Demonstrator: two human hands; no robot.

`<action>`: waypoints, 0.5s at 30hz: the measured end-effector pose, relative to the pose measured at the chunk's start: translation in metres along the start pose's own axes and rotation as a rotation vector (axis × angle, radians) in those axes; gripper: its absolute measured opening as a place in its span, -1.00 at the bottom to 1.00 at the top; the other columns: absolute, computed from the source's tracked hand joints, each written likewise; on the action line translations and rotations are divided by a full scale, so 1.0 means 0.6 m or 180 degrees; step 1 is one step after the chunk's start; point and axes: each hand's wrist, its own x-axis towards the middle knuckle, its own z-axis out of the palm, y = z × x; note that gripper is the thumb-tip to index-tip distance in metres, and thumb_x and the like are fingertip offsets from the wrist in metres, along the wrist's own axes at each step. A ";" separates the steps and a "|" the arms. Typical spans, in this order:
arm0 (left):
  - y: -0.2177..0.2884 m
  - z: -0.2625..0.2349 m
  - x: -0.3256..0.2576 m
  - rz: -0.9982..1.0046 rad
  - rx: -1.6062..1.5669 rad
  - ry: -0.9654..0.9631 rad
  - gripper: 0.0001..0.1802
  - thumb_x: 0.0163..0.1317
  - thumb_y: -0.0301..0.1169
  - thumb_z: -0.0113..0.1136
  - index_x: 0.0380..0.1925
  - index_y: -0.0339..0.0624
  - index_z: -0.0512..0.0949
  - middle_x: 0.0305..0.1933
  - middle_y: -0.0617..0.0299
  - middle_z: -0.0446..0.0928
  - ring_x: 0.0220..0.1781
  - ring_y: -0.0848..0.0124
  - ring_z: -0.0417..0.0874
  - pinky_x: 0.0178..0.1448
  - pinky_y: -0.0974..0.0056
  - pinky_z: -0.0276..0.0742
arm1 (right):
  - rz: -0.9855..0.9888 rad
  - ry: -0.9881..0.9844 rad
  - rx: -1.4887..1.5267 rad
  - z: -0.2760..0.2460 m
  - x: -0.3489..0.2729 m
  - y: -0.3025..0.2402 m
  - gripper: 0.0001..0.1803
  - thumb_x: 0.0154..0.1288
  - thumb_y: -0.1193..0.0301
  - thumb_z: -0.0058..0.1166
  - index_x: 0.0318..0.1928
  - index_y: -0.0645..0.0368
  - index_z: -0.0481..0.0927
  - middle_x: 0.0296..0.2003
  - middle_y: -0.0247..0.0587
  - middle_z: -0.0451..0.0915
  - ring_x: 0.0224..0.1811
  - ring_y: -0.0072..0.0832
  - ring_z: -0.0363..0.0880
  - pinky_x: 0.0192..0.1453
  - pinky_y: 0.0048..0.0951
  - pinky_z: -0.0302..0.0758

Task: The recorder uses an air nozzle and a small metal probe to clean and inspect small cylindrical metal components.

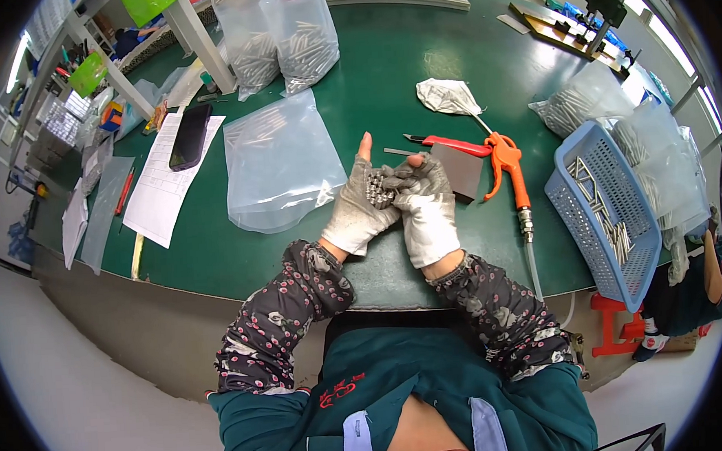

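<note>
My left hand [358, 212], in a white glove with bare thumb tip, is wrapped round a bundle of small metal pins [378, 190], thumb raised. The pins' ends face up as a tight cluster. My right hand [427, 210], gloved the same way, presses against the bundle from the other side, fingers curled in. What its fingertips pinch is hidden. Just beyond it lie a thin metal rod [400, 151] and a red-handled knife [459, 145]. A grey metal block [461, 174] sits beside the right hand.
An orange air gun [505, 165] with hose lies at right, near a white cloth [446, 97]. Further right, a blue basket [570, 206] holds metal pins. Bags of pins [309, 53] stand at the back; a flat plastic bag [281, 177], papers [154, 199] and phone [191, 136] lie left.
</note>
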 end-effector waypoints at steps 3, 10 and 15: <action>0.019 0.007 0.001 -0.0169 -0.0511 -0.0029 0.25 -0.18 -0.69 0.37 0.39 0.08 -0.27 -0.14 0.31 0.49 -0.11 0.52 0.53 0.03 0.43 0.46 | 0.0118 -0.0098 0.0659 -0.004 0.008 -0.003 -0.42 -0.15 0.86 -0.18 -0.03 0.19 0.35 -0.26 -0.26 0.40 -0.29 -0.46 0.47 0.27 -0.22 0.33; 0.011 -0.001 0.002 -0.0196 0.0290 0.0031 0.22 -0.20 -0.67 0.37 0.39 0.10 -0.20 -0.11 0.29 0.47 -0.12 0.54 0.50 0.01 0.47 0.45 | 0.0403 -0.0288 0.1614 -0.021 0.023 -0.006 -0.51 -0.11 0.81 -0.22 -0.10 0.20 0.45 -0.34 -0.23 0.43 -0.39 -0.43 0.45 0.33 -0.05 0.25; 0.018 0.007 -0.001 -0.0024 0.0266 -0.0064 0.16 -0.21 -0.68 0.32 0.38 0.11 -0.11 -0.25 0.35 0.49 -0.23 0.57 0.50 -0.08 0.46 0.47 | 0.0323 -0.0375 0.1162 -0.022 0.014 -0.018 -0.56 -0.04 0.80 -0.17 -0.10 0.21 0.44 -0.22 -0.16 0.49 -0.11 -0.28 0.53 0.27 -0.21 0.34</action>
